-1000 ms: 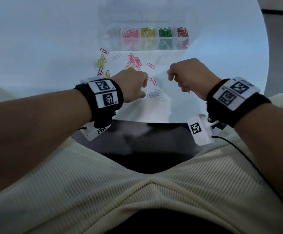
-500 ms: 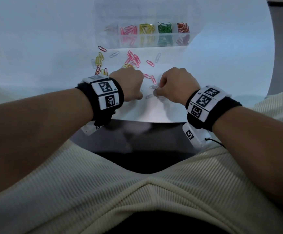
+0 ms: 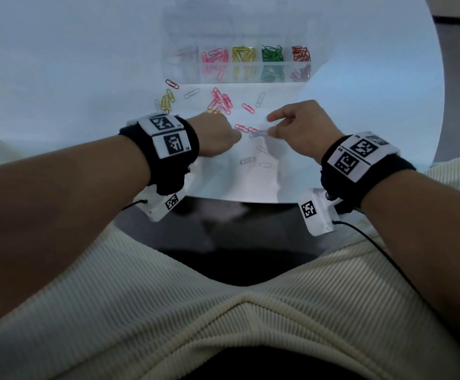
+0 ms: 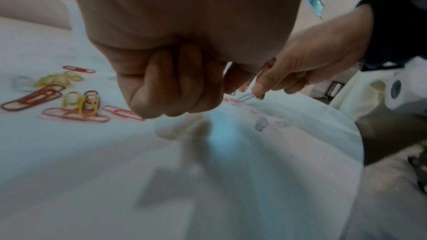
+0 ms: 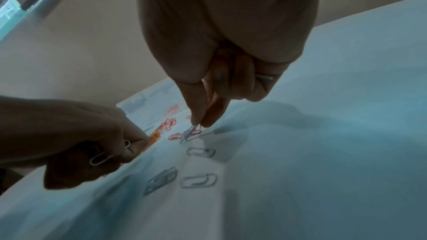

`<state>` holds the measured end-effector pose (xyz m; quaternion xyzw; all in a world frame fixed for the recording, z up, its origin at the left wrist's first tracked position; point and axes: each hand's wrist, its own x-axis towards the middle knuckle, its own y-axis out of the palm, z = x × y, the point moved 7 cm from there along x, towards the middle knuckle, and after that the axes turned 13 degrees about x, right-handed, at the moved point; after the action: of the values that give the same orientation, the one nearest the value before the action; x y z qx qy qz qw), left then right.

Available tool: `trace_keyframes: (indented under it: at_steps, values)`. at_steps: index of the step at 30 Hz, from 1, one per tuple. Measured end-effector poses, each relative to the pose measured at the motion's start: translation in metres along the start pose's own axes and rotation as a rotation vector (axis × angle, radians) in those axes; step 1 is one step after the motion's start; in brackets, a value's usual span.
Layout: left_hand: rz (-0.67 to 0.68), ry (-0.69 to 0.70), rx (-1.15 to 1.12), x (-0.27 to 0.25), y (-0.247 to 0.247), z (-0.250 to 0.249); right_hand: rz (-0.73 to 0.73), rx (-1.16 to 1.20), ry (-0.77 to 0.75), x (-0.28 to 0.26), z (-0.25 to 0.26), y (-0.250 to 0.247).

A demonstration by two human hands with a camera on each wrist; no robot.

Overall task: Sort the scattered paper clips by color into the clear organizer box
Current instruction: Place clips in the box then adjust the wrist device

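The clear organizer box [image 3: 168,64] stands at the back of the white table, with silver, pink, yellow, green and red clips in separate compartments. My right hand [image 3: 270,128] pinches a silver clip [image 3: 259,133] between thumb and fingers just above the table; the right wrist view shows the clip [image 5: 190,132] hanging from the fingertips. My left hand [image 3: 231,137] is a fist close by on the left, and a silver clip [image 5: 101,158] sticks out of it. Three silver clips [image 3: 248,159] lie loose in front of the hands.
Pink clips [image 3: 222,101] lie heaped between the hands and the box, and two more pink ones [image 3: 241,127] sit by the left fist. Yellow clips [image 3: 167,98] and a red one [image 3: 172,83] lie to the left. The table's near edge [image 3: 237,200] is just behind my wrists.
My right hand came in leftward to the silver clips beside the left fist and has pinched one off the table. The left hand has barely moved.
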<state>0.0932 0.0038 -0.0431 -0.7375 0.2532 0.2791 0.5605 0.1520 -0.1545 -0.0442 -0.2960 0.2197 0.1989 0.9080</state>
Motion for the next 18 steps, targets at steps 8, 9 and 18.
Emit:
trace_keyframes:
  at_steps: [8, 9, 18]
  values:
    - [0.069, -0.043, -0.691, -0.003, -0.004, 0.003, 0.069, 0.805, 0.317, -0.002, -0.011, 0.001]
    - [0.085, -0.024, -0.717, -0.005, -0.004, 0.000, 0.089, 0.888, 0.346, -0.003, -0.012, 0.002]
    - [0.025, 0.101, -0.464, -0.003, -0.007, -0.017, 0.105, 0.594, 0.302, -0.004, -0.004, -0.001]
